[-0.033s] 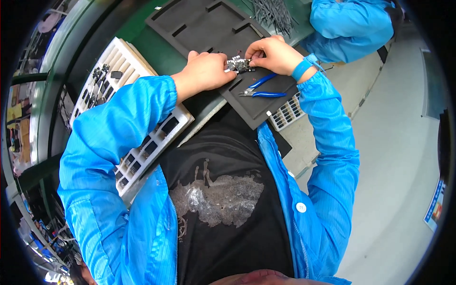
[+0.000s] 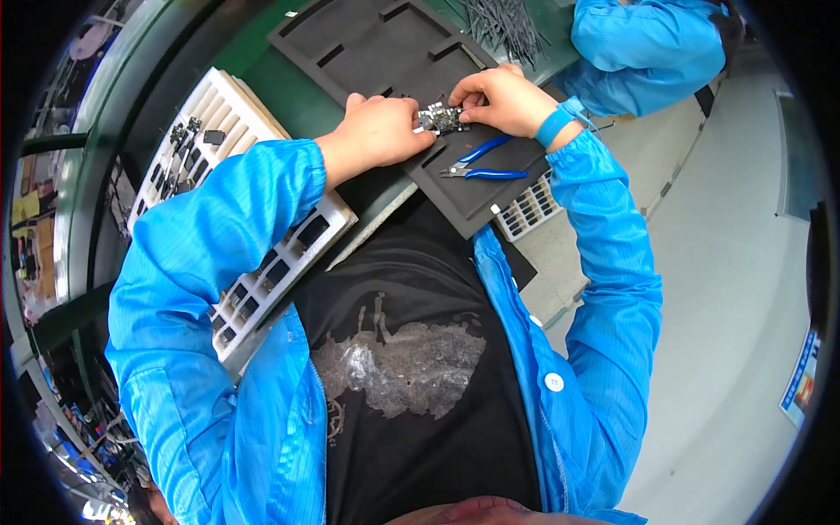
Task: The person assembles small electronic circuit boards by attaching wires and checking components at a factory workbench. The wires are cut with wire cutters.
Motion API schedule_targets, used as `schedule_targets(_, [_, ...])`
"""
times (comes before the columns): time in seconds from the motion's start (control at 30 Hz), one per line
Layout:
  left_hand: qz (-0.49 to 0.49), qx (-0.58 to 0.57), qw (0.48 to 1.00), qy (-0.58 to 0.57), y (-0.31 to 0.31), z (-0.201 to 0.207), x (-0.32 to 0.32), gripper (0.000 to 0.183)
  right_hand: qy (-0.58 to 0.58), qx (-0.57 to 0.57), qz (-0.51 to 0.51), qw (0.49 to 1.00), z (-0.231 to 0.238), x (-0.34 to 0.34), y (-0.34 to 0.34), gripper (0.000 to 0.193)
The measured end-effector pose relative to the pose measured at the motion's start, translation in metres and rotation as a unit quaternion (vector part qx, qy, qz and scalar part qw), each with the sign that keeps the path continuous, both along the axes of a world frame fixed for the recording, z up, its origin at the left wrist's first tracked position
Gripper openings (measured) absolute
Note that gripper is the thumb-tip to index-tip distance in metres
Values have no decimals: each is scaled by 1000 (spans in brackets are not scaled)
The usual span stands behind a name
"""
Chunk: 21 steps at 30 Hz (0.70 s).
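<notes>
A small circuit board (image 2: pixel 442 118) with dark and silvery parts lies between my hands over the dark foam mat. My left hand (image 2: pixel 382 129) holds its left edge between thumb and fingers. On the board's right end, the thumb and forefinger of my right hand (image 2: pixel 503 101) are closed in a pinch, with a blue band round that wrist. Just below, blue-handled cutting pliers (image 2: pixel 484 166) rest on the foam mat (image 2: pixel 459 194), their handles spread and jaws pointing left. My fingers hide both ends of the board.
White trays (image 2: pixel 337 214) with dark parts in their compartments stand under and beside my left arm. A bundle of black cable ties (image 2: pixel 503 31) lies at the back. Another person's blue sleeve (image 2: pixel 647 44) is at the far right. A white compartment tray (image 2: pixel 529 210) sits right of the mat.
</notes>
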State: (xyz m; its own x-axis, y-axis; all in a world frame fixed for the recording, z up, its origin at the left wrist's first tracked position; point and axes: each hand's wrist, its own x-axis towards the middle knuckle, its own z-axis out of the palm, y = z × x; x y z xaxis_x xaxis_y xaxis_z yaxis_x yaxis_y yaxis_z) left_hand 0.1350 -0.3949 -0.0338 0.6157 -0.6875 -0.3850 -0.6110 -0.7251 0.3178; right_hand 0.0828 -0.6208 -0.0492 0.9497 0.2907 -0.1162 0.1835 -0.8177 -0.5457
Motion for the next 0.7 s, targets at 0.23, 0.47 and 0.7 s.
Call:
schedule_targets(0.23, [0, -4, 1000, 8, 0, 1, 1, 37, -33, -113, 19, 993, -1, 1, 7, 27])
schedule_targets(0.47, [-6, -19, 1000, 5, 3, -3, 3, 37, -123, -81, 33, 989, -7, 1, 4, 26])
schedule_targets(0.7, [-6, -12, 1000, 9, 3, -1, 4, 35, 31, 97, -18, 995, -3, -4, 0, 19])
